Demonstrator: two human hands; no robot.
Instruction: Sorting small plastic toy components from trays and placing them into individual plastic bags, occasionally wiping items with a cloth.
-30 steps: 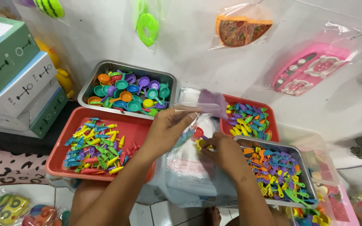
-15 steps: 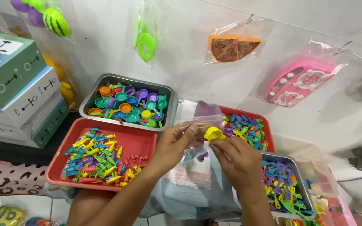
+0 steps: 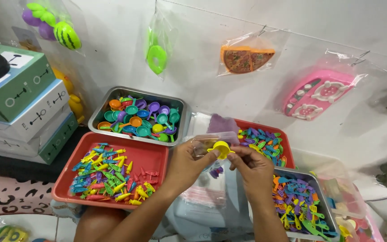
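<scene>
Above the trays, the left hand (image 3: 187, 162) and right hand (image 3: 252, 166) pinch a small yellow plastic toy cup (image 3: 221, 148) and clear plastic bag (image 3: 202, 144) between closed fingertips; red plastic tray of coloured toy pieces (image 3: 154, 157) at nine o'clock; steel tray of toy pans (image 3: 178, 105) at eleven.

view: head-worn | faces: forward and down toward wall | range: close over hands (image 3: 222, 163) and trays (image 3: 148, 157)
</scene>
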